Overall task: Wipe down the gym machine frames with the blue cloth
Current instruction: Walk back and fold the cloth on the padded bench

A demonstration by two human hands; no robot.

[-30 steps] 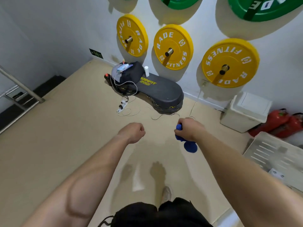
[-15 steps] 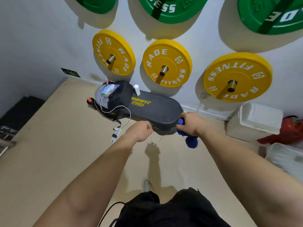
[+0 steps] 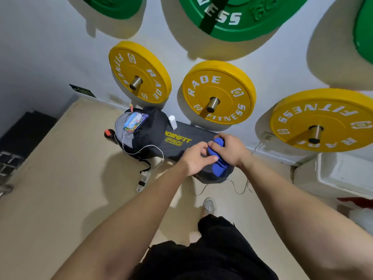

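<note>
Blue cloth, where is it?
In the head view the blue cloth sits right of centre, gripped by the right hand, the left hand pinching it, above the black pad.

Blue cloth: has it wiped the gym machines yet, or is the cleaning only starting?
Only starting, it seems. Nothing shows as wiped. The right hand grips the bunched blue cloth and the left hand pinches it, in front of the black pad. The cloth is on no machine frame, so the wiping looks left to do.
</note>
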